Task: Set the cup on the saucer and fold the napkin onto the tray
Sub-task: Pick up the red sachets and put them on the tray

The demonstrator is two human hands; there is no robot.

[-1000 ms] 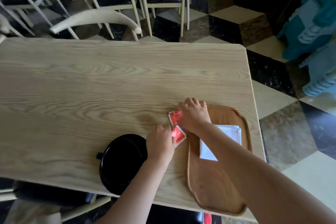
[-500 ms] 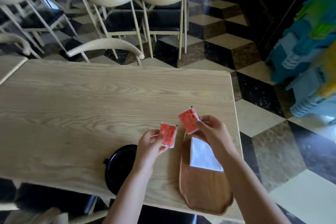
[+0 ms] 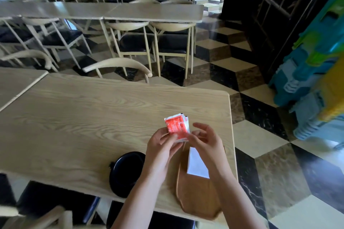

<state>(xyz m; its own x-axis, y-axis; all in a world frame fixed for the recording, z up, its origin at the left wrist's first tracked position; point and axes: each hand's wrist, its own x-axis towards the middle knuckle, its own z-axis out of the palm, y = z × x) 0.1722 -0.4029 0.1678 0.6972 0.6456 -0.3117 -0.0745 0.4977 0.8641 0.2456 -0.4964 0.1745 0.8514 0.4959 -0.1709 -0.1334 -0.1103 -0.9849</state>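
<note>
Two red sachets are stacked together above the table, pinched in my left hand. My right hand hovers just right of them, fingers spread, its fingertips at the stack's edge. A brown wooden tray lies at the table's near right corner, and a folded white napkin rests on it, partly hidden by my right forearm. A black cup on a black saucer sits left of the tray at the near edge; my left forearm covers its right side.
The light wooden table stretches away to the left and back. A chair back stands behind its far edge. More tables and chairs fill the room. Colourful plastic stools are stacked on the right, over a chequered floor.
The sachets were picked off the table, one in each hand, then brought together into one stack in my left hand. My right hand has opened. The camera has tilted up.
</note>
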